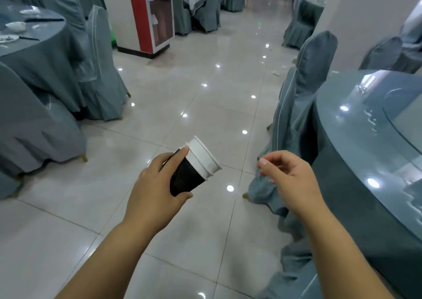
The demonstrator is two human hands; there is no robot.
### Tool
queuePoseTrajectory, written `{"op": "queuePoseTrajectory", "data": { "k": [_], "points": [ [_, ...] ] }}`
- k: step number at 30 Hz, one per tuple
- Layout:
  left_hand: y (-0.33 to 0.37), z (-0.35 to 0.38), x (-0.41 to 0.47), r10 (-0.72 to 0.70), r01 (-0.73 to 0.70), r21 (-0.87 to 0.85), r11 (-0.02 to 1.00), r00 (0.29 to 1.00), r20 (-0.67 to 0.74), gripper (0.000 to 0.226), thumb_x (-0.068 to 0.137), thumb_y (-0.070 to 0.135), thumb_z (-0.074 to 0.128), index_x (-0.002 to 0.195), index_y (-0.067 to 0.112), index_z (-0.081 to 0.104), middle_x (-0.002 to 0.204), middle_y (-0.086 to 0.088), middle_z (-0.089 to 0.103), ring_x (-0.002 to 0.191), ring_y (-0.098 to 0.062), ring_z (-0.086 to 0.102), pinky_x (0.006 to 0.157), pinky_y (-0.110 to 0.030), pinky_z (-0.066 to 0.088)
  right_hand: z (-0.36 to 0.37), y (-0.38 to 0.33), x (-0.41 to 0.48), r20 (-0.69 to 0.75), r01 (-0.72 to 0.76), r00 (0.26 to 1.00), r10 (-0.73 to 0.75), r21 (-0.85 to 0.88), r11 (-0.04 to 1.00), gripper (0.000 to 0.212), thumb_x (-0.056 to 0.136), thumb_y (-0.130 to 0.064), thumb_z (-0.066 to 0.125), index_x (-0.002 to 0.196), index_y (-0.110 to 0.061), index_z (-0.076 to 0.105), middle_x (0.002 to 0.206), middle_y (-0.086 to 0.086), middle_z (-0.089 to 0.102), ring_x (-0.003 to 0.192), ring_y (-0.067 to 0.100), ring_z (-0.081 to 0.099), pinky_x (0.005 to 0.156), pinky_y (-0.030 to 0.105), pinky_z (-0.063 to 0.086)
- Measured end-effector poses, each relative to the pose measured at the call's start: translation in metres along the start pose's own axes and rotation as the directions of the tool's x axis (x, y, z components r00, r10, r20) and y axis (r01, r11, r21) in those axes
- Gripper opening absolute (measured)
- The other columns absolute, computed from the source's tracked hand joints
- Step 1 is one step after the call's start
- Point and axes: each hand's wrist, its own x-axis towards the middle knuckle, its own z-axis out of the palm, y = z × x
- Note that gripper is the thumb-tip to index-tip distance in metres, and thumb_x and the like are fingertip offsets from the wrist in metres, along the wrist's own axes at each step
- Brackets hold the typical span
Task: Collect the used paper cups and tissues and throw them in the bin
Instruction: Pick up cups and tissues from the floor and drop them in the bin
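My left hand (157,186) grips a stack of paper cups (194,168) above the tiled floor. The outer cup is black and ribbed, with white cups nested inside it, and the stack tilts with its rims up and to the right. My right hand (287,180) hovers just right of the cups with loosely curled fingers and holds nothing. Small white scraps (277,72) lie on the floor farther down the aisle. No bin is in view.
A round table with a glass top (356,138) and covered chairs (306,88) stands at the right. Another table (41,45) with dirty dishes and covered chairs is at the left. A red and white cabinet (148,13) stands ahead, and the tiled aisle (205,88) runs between.
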Motion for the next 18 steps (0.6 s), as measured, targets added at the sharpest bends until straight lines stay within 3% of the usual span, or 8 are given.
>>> {"op": "queuePoseTrajectory", "data": {
  "k": [5, 9, 14, 18],
  "points": [
    [-0.054, -0.014, 0.103, 0.108, -0.108, -0.001, 0.994, 0.992, 0.063, 0.095, 0.070, 0.033, 0.080, 0.143, 0.050, 0.021, 0.135, 0.015, 0.041, 0.114, -0.015, 0.048, 0.087, -0.031, 0.046, 0.054, -0.007, 0.064, -0.187, -0.073, 0.979, 0.082, 0.052, 0.996, 0.004, 0.088, -0.019, 0.064, 0.086, -0.020, 0.067, 0.086, 0.007, 0.068, 0.085, 0.020, 0.064, 0.060, 0.026, 0.051],
    [-0.080, -0.028, 0.183, 0.193, -0.193, -0.018, 0.981, 0.973, 0.126, 0.097, 0.069, 0.034, 0.081, 0.142, 0.052, 0.020, 0.133, 0.018, 0.041, 0.114, -0.015, 0.049, 0.087, -0.031, 0.047, 0.093, -0.023, 0.105, -0.213, -0.107, 0.970, 0.116, 0.054, 0.993, 0.004, 0.086, -0.022, 0.067, 0.082, -0.023, 0.068, 0.082, 0.005, 0.069, 0.084, 0.025, 0.065, 0.070, 0.037, 0.055],
    [-0.082, -0.020, 0.276, 0.301, -0.277, -0.157, 0.948, 0.941, 0.156, 0.092, 0.069, 0.029, 0.081, 0.141, 0.050, 0.027, 0.132, 0.016, 0.044, 0.117, -0.012, 0.046, 0.087, -0.028, 0.041, 0.099, -0.034, 0.152, -0.313, -0.136, 0.940, 0.134, 0.017, 0.991, 0.002, 0.087, -0.024, 0.067, 0.085, -0.023, 0.069, 0.082, -0.002, 0.069, 0.083, 0.017, 0.065, 0.072, 0.022, 0.050],
    [-0.081, 0.002, 0.340, 0.369, -0.323, -0.223, 0.920, 0.905, 0.212, 0.091, 0.070, 0.028, 0.080, 0.141, 0.049, 0.027, 0.131, 0.016, 0.045, 0.117, -0.011, 0.046, 0.088, -0.029, 0.043, 0.096, -0.028, 0.194, -0.406, -0.175, 0.898, 0.169, 0.023, 0.984, 0.004, 0.086, -0.019, 0.068, 0.083, -0.020, 0.069, 0.078, -0.001, 0.069, 0.078, 0.016, 0.064, 0.065, 0.016, 0.049]
  ]
}}
